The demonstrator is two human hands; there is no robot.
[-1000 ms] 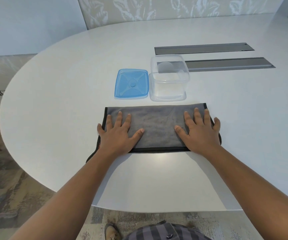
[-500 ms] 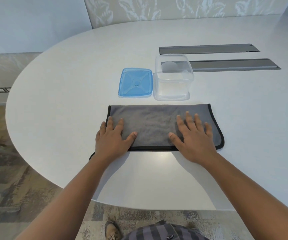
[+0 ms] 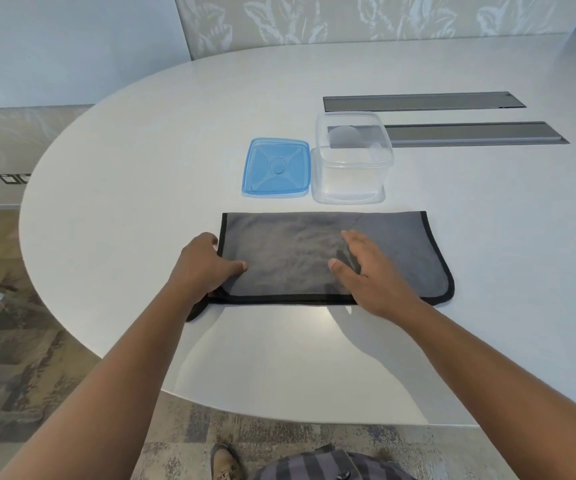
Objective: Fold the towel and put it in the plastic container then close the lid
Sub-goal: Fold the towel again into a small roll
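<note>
Towel nearest on the table, container behind it (lid just left).

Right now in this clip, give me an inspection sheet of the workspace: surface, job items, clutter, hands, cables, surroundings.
Surface: white oval table, glossy, with two grey inset panels behind the container.
Job's things: grey towel with black edging lies flat in a long rectangle, near left corner hanging off the table edge; clear plastic container open and empty; blue lid flat beside it, to its left.
Clutter: nothing seen.
Grippers: left hand at the towel's left end, thumb on top, fingers curled at the edge; right hand open over the towel's middle.
Cables: nothing seen.
Surroundings: leaf-patterned wall panel, patterned carpet, floor socket plate.
</note>
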